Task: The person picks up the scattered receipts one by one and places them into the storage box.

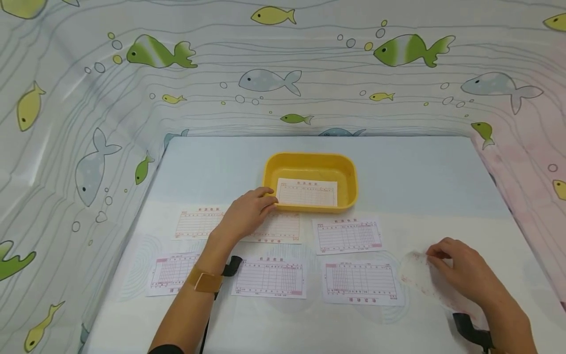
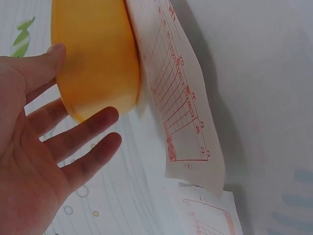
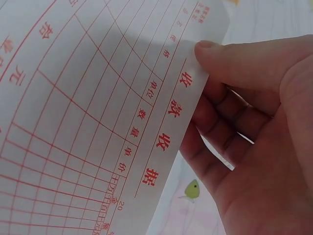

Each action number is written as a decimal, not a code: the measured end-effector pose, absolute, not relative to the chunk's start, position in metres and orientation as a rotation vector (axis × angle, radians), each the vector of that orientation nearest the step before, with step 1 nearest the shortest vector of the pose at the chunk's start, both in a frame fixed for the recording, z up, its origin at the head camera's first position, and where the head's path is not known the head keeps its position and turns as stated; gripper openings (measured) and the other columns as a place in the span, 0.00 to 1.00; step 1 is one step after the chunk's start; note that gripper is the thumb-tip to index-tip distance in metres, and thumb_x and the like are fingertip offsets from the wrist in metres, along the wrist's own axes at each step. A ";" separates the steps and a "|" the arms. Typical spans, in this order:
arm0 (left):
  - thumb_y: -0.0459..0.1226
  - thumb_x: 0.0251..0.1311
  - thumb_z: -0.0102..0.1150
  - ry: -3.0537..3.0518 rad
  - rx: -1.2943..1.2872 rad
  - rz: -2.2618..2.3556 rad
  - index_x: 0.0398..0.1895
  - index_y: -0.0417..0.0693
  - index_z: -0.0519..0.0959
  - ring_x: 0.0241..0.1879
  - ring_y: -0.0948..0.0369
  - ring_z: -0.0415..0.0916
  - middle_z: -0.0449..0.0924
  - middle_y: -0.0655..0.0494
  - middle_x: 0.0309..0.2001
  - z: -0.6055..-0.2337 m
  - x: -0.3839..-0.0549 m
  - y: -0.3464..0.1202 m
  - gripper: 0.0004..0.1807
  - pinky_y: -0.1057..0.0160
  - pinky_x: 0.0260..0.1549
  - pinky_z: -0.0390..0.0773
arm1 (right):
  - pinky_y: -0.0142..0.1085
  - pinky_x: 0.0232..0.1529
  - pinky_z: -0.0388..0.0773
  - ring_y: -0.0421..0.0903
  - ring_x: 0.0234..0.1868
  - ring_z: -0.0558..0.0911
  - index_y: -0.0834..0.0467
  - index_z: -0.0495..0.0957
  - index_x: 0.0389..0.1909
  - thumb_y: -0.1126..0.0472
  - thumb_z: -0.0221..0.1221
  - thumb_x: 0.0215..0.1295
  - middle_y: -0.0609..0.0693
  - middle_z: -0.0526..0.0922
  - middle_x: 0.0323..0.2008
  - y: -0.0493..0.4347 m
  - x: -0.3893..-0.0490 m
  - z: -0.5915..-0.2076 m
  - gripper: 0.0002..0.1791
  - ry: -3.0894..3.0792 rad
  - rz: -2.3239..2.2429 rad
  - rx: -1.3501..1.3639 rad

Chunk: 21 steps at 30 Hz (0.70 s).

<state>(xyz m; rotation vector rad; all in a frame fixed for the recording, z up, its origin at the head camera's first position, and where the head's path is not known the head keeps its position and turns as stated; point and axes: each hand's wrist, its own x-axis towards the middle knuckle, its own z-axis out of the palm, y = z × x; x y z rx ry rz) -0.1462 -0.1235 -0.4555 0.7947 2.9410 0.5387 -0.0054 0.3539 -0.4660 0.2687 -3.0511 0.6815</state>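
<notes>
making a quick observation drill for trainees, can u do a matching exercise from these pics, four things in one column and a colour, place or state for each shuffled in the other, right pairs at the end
Column one
1. Tray
2. Left hand
3. Right hand
4. Backdrop

Column two
a. Pinching a paper slip
b. Printed with fish
c. Plain yellow
d. At the tray's rim

Right pairs: 1-c, 2-d, 3-a, 4-b
</notes>
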 end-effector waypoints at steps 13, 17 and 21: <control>0.48 0.67 0.55 2.926 0.765 0.543 0.54 0.53 0.81 0.60 0.53 0.68 0.69 0.54 0.62 -0.453 -0.148 -0.125 0.17 0.52 0.59 0.67 | 0.40 0.34 0.74 0.37 0.36 0.75 0.48 0.80 0.33 0.66 0.68 0.55 0.38 0.77 0.33 0.348 -0.026 -0.440 0.11 -2.956 0.657 0.393; 0.48 0.68 0.54 2.911 0.753 0.552 0.55 0.53 0.81 0.60 0.54 0.68 0.69 0.54 0.63 -0.452 -0.147 -0.124 0.17 0.53 0.59 0.67 | 0.42 0.34 0.74 0.37 0.36 0.75 0.49 0.80 0.33 0.66 0.67 0.56 0.38 0.77 0.33 0.349 -0.025 -0.438 0.09 -2.975 0.661 0.370; 0.48 0.68 0.54 2.909 0.755 0.553 0.54 0.54 0.81 0.60 0.54 0.68 0.69 0.55 0.63 -0.454 -0.147 -0.123 0.17 0.53 0.59 0.67 | 0.41 0.33 0.74 0.37 0.35 0.75 0.49 0.81 0.33 0.65 0.67 0.56 0.38 0.77 0.32 0.349 -0.024 -0.437 0.08 -2.994 0.663 0.345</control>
